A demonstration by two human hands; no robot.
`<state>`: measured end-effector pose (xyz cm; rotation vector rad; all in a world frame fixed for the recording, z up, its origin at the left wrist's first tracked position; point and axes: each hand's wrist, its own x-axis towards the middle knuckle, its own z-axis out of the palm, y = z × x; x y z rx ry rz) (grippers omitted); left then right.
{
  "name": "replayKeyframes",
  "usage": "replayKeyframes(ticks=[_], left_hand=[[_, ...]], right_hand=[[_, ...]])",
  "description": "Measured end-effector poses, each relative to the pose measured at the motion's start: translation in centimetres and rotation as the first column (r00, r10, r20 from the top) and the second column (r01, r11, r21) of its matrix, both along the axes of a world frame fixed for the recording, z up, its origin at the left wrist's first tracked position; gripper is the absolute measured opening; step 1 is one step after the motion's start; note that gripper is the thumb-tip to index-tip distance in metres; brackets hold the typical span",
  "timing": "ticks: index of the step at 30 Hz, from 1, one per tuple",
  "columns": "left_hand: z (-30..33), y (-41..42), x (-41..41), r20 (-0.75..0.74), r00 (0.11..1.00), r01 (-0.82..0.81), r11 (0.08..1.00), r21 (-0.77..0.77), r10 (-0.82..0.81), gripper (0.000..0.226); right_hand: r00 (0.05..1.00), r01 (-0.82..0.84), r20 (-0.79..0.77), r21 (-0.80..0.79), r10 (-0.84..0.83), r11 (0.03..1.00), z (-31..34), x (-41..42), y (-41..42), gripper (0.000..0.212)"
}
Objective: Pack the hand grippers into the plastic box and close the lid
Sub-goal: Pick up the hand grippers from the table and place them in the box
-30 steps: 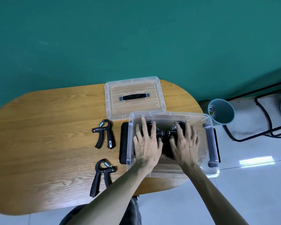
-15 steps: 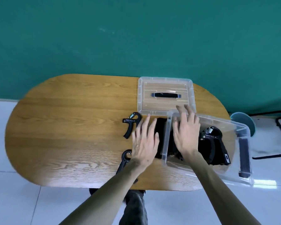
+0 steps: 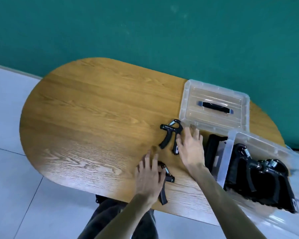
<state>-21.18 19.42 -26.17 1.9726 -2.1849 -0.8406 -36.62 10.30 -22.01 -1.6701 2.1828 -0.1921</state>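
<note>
Moved: both hands left the plastic box (image 3: 259, 144) for the two loose hand grippers.
Left hand (image 3: 149, 176): open, covering near gripper (image 3: 167, 178).
Right hand (image 3: 191, 149): open, touching far gripper (image 3: 169, 133).
Next: close fingers, lift both.

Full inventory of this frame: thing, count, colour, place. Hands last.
table: 1, wood-grain brown, oval, against the green wall
plastic box: 1, clear, open, at the table's right end
lid: 1, clear with a black handle, lying on the table behind the box
hand grippers in box: at least 2, black with metal springs, exact count unclear
far gripper: 1, black, on the table left of the lid
near gripper: 1, black, near the table's front edge
black item: 1, beside the box's left wall, kind unclear
left hand: over the near gripper, fingers spread
right hand: beside the far gripper, fingers spread
</note>
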Motion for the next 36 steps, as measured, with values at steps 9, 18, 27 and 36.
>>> replayKeyframes(ticks=[9, 18, 27, 36], left_hand=[[-6.0, 4.9, -1.9, -0.050, 0.998, 0.036, 0.999, -0.004, -0.036, 0.095], [-5.9, 4.5, -2.3, -0.018, 1.000, 0.018, 1.000, -0.008, -0.018, 0.106], [-5.4, 3.8, -0.2, 0.023, 0.998, 0.055, 0.998, -0.016, -0.055, 0.095], [0.7, 0.4, 1.8, 0.084, 0.996, -0.018, 1.000, 0.010, 0.017, 0.072]], right_hand=[[1.000, 0.001, -0.002, 0.210, -0.001, 0.978, -6.1, 1.8, 0.0, 0.062], [0.995, 0.097, -0.035, 0.140, -0.093, 0.985, -7.9, 3.5, -2.2, 0.078], [0.984, 0.043, 0.172, 0.024, -0.047, 0.999, -6.7, 2.9, 0.2, 0.075], [0.998, -0.045, 0.039, -0.080, 0.048, 0.996, -1.1, 1.9, 2.7, 0.075]])
